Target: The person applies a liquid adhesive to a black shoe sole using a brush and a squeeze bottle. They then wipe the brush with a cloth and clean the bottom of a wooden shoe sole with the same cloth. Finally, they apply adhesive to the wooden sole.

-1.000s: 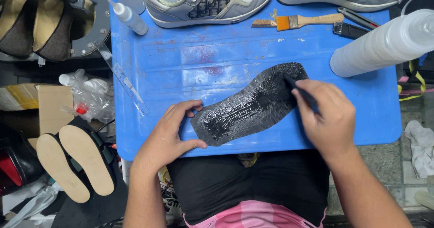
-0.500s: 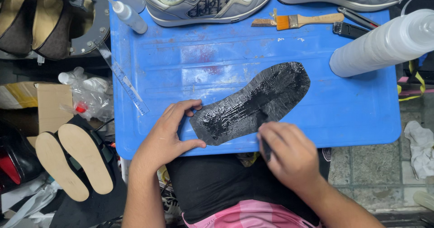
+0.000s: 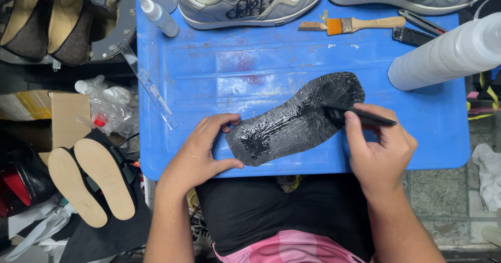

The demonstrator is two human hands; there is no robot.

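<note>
Black sole: a flat, sole-shaped black sheet [image 3: 297, 122] lies at mid-frame on the blue table, running from lower left to upper right; its surface is wet and glossy.
Blue table: plastic top [image 3: 209, 64] fills the centre of the frame, with faint reddish stains near the middle.
Left hand: left hand [image 3: 201, 153] sits at lower centre-left, thumb and fingers curved around the heel end of the black sole, pressing it onto the table at its lower left tip.
Right hand: right hand [image 3: 378, 148] sits at lower centre-right, fingers closed in a pinch on a thin black brush handle [image 3: 365, 118].
Brush contact: the dark brush head touches the sole near its wide upper right end; bristles cannot be made out against the black surface.
Upper edge: two grey-and-white sneakers [image 3: 250, 2] stand along the top of the table, well apart from the sole.
Upper right: an orange-bristled paintbrush with wooden handle [image 3: 355, 24] lies just below the sneakers; a white cylindrical roll [image 3: 443, 57] lies on its side at the right edge.
Upper left: a small clear squeeze bottle [image 3: 156, 15] and a transparent ruler [image 3: 148, 88] rest at the table's left edge.
Lower left, off table: a pair of tan insoles [image 3: 88, 182] lies beside the person's arm.
Bottom centre: the person's lap, in black cloth, under the table edge.
</note>
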